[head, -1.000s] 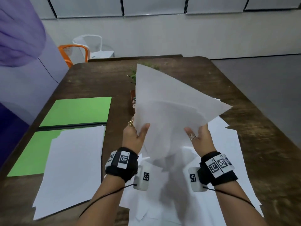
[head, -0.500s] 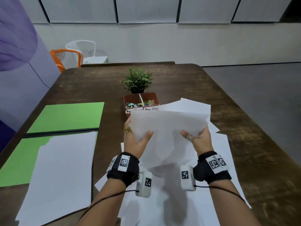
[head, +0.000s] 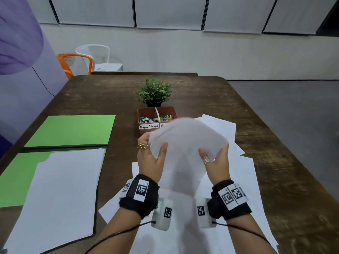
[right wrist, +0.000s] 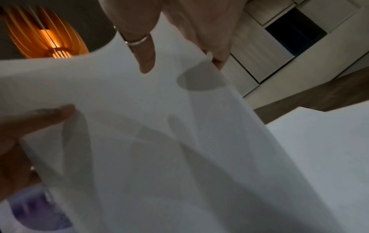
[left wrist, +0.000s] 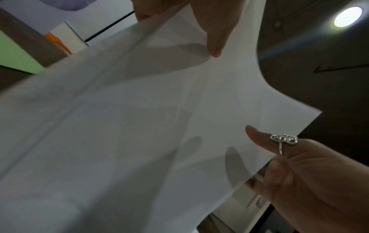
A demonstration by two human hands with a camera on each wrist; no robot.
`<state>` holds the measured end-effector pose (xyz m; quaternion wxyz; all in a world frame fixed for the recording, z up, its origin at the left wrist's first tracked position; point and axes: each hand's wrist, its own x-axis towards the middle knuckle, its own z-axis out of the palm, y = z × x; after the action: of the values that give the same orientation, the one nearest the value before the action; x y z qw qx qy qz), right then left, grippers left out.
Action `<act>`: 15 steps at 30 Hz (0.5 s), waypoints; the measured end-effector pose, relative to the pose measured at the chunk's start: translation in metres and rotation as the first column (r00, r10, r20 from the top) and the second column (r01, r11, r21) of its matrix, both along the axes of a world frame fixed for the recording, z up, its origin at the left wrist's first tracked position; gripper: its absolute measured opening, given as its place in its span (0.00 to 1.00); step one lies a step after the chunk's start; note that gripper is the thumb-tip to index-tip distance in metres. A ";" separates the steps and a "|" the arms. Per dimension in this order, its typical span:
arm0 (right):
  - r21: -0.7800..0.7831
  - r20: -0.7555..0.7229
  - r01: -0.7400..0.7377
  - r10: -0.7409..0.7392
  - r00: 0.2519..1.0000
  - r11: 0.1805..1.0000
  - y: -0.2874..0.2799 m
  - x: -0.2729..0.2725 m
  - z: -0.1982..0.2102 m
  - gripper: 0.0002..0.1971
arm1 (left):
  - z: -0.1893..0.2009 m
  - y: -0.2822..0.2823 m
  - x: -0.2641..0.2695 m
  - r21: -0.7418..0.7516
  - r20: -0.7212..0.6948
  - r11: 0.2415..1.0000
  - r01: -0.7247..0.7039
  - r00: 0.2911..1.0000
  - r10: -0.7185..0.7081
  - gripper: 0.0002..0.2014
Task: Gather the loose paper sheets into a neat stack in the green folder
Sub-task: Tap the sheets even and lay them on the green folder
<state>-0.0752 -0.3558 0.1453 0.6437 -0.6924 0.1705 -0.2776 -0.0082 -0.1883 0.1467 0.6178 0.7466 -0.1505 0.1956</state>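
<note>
left hand [head: 152,160]: a bunch of sheets [head: 185,153] is gripped at its left edge, thumb on the near face, fingers tucked behind. gold rings can be seen on one finger.

right hand [head: 217,166]: the same bunch is gripped at the right edge, thumb (with a silver ring) pressed on the near face, fingers behind. In the left wrist view that thumb [left wrist: 257,135] is seen lying flat on the paper.

sheets: held up off the table [head: 275,143] between the two hands, pretty blurred, upper edge tipped away past the fingertips. Corners don't line up, so the bunch is fanned a bit. The exact number of sheets can't be told.

loose paper [head: 244,180]: more white sheets are spread on the table right below and to the right of the hands, overlapping messily.

folder [head: 71,130]: green, laid open well to the left of the left hand. A stack [head: 60,197] of white paper is already sitting on its near half, edges not quite squared.

clip box [head: 156,116]: a reddish tray of coloured clips, just beyond the left fingertips, partly hidden by the held sheets. One label reads "Paper Clamps".

plant [head: 155,92]: small green one, parked right behind the clip box.

chairs: an orange chair [head: 73,61] and a white chair [head: 99,55] are seen past the far left corner of the table.
</note>
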 end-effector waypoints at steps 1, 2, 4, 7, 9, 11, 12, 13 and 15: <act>-0.020 -0.040 -0.006 0.005 0.999 1.000 0.001 -0.001 -0.006 0.28 | -0.009 0.001 0.000 0.003 -0.030 1.000 -0.003 1.000 0.003 0.22; -0.031 -0.072 -0.010 0.008 0.997 0.999 0.002 -0.002 -0.011 0.28 | -0.016 0.002 0.001 0.005 -0.067 1.000 -0.007 0.998 0.007 0.22; -0.049 -0.117 -0.014 0.008 0.993 0.999 0.000 0.000 -0.017 0.28 | -0.026 0.002 0.003 0.008 -0.149 1.000 -0.011 0.989 0.012 0.23; -0.085 -0.147 -0.011 -0.001 0.989 0.996 -0.005 0.008 -0.018 0.23 | -0.034 0.002 0.008 0.061 -0.196 0.998 -0.015 0.980 0.026 0.24; -0.092 -0.148 -0.004 -0.010 0.989 0.996 -0.006 0.013 -0.016 0.19 | -0.037 0.001 0.013 0.100 -0.180 0.995 -0.029 0.983 0.047 0.21; -0.078 -0.130 0.004 -0.014 0.991 0.997 -0.007 0.017 -0.012 0.16 | -0.031 -0.002 0.014 0.091 -0.168 0.995 -0.031 0.985 0.046 0.18; -0.069 -0.118 0.007 -0.015 0.993 0.998 -0.007 0.018 -0.011 0.16 | -0.026 -0.004 0.013 0.071 -0.157 0.997 -0.026 0.987 0.037 0.16; -0.059 -0.103 0.011 -0.017 0.995 0.998 -0.009 0.019 -0.010 0.15 | -0.022 -0.006 0.012 0.050 -0.142 0.999 -0.017 0.990 0.024 0.15; -0.043 -0.079 0.015 -0.018 0.997 0.999 -0.011 0.020 -0.014 0.14 | -0.019 -0.007 0.009 0.021 -0.119 1.000 0.004 0.993 -0.001 0.15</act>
<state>-0.0552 -0.3668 0.1314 0.6192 -0.7151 0.1956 -0.2588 0.0009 -0.1951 0.1280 0.6182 0.7631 -0.1163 0.1482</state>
